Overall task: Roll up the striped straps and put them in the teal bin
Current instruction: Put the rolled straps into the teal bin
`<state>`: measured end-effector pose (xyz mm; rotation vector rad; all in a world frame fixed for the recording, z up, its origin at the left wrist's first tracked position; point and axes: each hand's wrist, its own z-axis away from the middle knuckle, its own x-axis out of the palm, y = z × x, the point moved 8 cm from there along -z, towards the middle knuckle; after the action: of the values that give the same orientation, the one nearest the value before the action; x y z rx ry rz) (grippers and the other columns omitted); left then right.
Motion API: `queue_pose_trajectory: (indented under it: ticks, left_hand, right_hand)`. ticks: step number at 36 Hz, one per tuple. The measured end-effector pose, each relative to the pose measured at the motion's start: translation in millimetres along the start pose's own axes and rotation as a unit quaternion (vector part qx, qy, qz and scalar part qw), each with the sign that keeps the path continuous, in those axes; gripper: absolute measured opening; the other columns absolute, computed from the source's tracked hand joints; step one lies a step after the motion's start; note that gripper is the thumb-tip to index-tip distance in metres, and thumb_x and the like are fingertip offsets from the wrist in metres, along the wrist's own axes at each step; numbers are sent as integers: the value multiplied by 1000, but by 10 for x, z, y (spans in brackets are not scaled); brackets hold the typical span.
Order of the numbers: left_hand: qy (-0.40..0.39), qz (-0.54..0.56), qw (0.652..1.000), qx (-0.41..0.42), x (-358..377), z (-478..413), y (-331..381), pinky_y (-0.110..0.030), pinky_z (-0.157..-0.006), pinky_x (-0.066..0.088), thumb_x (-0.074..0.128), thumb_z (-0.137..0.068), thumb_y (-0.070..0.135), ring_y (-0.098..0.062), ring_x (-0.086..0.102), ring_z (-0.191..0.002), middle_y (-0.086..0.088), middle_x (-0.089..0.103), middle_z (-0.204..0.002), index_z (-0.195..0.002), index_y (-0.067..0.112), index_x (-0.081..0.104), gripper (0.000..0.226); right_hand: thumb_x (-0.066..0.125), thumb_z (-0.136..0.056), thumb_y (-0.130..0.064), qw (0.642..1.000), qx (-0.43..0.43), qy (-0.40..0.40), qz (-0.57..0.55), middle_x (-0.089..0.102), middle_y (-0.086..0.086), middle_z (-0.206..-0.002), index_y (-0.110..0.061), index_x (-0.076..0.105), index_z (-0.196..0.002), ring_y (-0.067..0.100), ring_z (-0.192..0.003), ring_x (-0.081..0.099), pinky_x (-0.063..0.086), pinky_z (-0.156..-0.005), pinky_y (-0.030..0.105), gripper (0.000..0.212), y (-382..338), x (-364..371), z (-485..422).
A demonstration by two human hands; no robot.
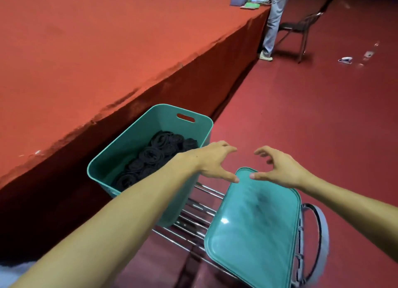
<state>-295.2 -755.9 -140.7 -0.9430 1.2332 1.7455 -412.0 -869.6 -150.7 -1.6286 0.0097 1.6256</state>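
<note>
Rolled straps [150, 155] lie packed inside the bin [133, 136], likely soft and light; just right of the bin leans its lid [254, 223], stiff, smooth plastic, best taken by the upper rim; left hand [215, 160] and right hand [280, 169] hover there, fingers spread, holding nothing.

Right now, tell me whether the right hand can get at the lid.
Probably yes: the right hand hovers open just above the far edge of the lid, nothing lies between, and the left hand is beside it.
</note>
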Motion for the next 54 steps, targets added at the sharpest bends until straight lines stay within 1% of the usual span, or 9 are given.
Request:
queue_pose_trajectory:
  ticks: [6,16,22,24,29,35,40,47,54]
  left_hand:
    - [-86,31,994,-52,759,-251,-93,-45,-119,28,68,-85,57,-30,29,-144,-13,29,-157,-156,13,21,96]
    - [-136,74,982,-108,1416,-359,-433,-53,-116,30,68,-84,58,-32,31,-143,-12,32,-155,-156,20,20,94]
    - [-149,98,979,-93,1613,-410,-324,-50,-116,31,67,-88,53,-30,35,-141,-7,30,-154,-154,17,23,88]
    - [-160,107,977,-92,1693,-407,-289,-47,-117,30,66,-89,52,-28,33,-142,-6,26,-156,-155,15,20,88]
    - [-159,129,974,-91,1803,-390,-281,-42,-117,30,65,-90,51,-25,35,-140,0,13,-160,-156,13,16,90]
    - [-144,148,973,-98,1773,-363,-344,-37,-116,30,65,-92,48,-25,39,-138,2,4,-160,-157,15,14,88]
    - [-135,134,972,-138,1716,-342,-513,-47,-118,29,64,-90,52,-31,34,-144,-3,-4,-164,-157,26,9,91]
    - [-110,141,969,-170,1641,-296,-678,-49,-120,24,63,-90,53,-27,21,-150,-8,15,-164,-158,25,4,94]
    - [-69,187,956,-217,1475,-345,-674,-51,-114,33,66,-86,58,-36,38,-139,-17,36,-151,-156,34,8,94]
  right_hand:
    - [88,-69,-44,991,126,-48,-16,53,13,-140,-14,42,-138,27,-130,50,40,-103,32,88,827,459,281]
    - [90,-59,-52,979,189,-67,-25,40,14,-141,-27,31,-145,32,-129,45,38,-107,37,107,1233,888,487]
    - [92,-52,-56,968,245,-53,-27,16,17,-153,-37,25,-145,43,-138,31,34,-113,50,116,1470,970,581]
    - [93,-52,-55,964,257,-56,-40,7,16,-156,-39,21,-144,43,-137,35,36,-112,51,118,1521,1009,596]
    - [94,-56,-47,958,265,-73,-84,12,15,-153,-36,19,-146,36,-131,44,37,-112,46,118,1522,1155,617]
    - [94,-55,-47,965,233,-77,-91,10,13,-155,-37,17,-146,36,-134,40,36,-112,48,120,1435,1288,617]
    - [93,-59,-43,967,219,-79,-103,11,13,-154,-36,15,-148,36,-130,43,39,-111,46,118,1293,1328,507]
    - [93,-61,-40,968,201,-84,-128,0,12,-160,-39,13,-149,33,-137,39,34,-115,45,119,1137,1369,389]
    - [92,-66,-33,967,185,-60,-164,-2,10,-159,-38,15,-150,32,-137,37,33,-114,40,114,1004,1208,349]
